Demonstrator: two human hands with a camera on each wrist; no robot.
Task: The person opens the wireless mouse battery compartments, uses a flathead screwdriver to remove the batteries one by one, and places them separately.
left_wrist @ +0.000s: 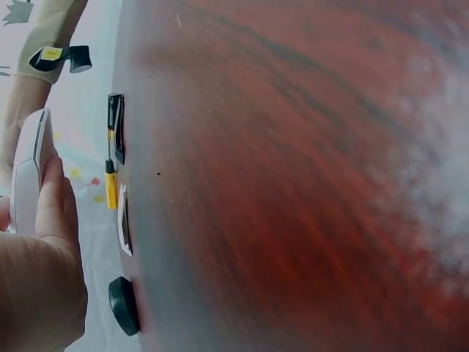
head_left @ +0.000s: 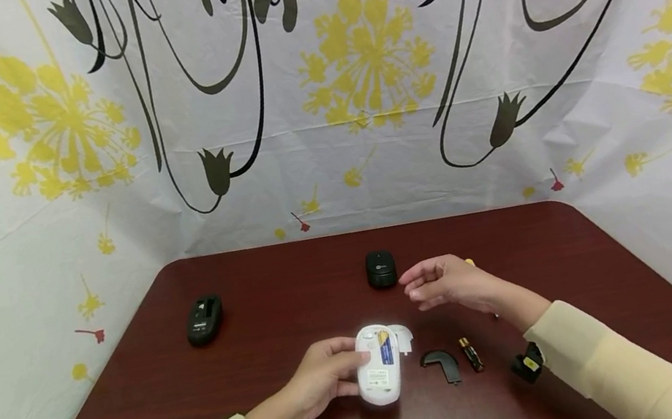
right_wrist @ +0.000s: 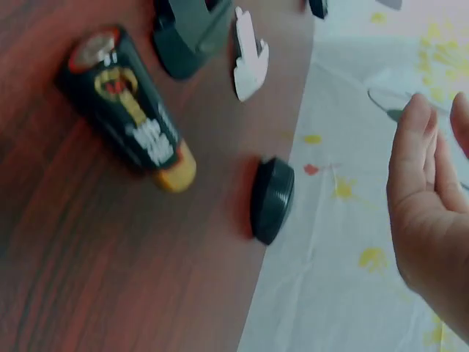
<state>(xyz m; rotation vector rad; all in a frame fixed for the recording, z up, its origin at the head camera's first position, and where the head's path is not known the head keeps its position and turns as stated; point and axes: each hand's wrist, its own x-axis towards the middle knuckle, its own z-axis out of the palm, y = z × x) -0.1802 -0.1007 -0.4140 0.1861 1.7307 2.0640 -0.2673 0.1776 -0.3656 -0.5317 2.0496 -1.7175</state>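
Observation:
My left hand (head_left: pixel 331 379) grips a white computer mouse (head_left: pixel 377 387), underside up, its battery compartment uncovered with a blue-and-gold battery (head_left: pixel 386 347) inside. A white battery cover (head_left: pixel 403 337) lies on the table just beyond it. My right hand (head_left: pixel 455 286) is raised over the table with fingers loosely extended, holding nothing, close to a black mouse (head_left: pixel 381 269). Nearer me lie a curved dark cover (head_left: pixel 445 363) and a black-and-gold battery (head_left: pixel 471 355), which looks large in the right wrist view (right_wrist: pixel 128 110).
Another black mouse (head_left: pixel 204 320) lies at the left of the dark red table (head_left: pixel 281 278). A yellow-and-black handle (left_wrist: pixel 111 187) with a thin shaft lies farther back, mostly hidden behind my right hand in the head view. Patterned cloth (head_left: pixel 300 156) hangs around the table.

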